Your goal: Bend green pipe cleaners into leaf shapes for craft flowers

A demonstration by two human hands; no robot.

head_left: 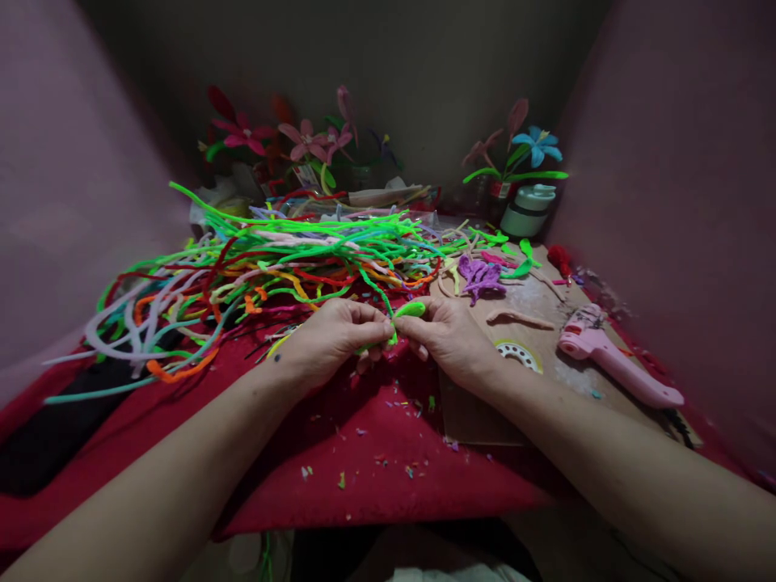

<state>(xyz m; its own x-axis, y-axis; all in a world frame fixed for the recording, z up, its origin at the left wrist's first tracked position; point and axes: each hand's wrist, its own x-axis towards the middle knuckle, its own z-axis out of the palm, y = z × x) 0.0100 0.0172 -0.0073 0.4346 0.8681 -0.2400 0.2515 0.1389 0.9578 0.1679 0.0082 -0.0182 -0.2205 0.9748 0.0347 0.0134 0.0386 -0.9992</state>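
Over the middle of the red cloth, my left hand (pixel 345 327) and my right hand (pixel 445 327) meet, fingertips almost touching. Both pinch a small bright green piece of pipe cleaner (pixel 410 309) with a leaf-like loop sticking up between them. A bit of the green hangs below the fingertips; the rest is hidden by the fingers. Just behind my hands spreads a large heap of loose pipe cleaners (pixel 303 242) in green, red, white and orange. A purple pipe-cleaner flower (pixel 481 277) lies behind my right hand on a brown board (pixel 478 412).
On the right are a pink glue gun (pixel 618 356), a roll of tape (pixel 518 354) and a mint-green jar (pixel 527 212). Finished pipe-cleaner flowers (pixel 303 141) stand along the back. Colourful scraps dot the red cloth (pixel 388 485). A dark flat object (pixel 61 420) lies at left.
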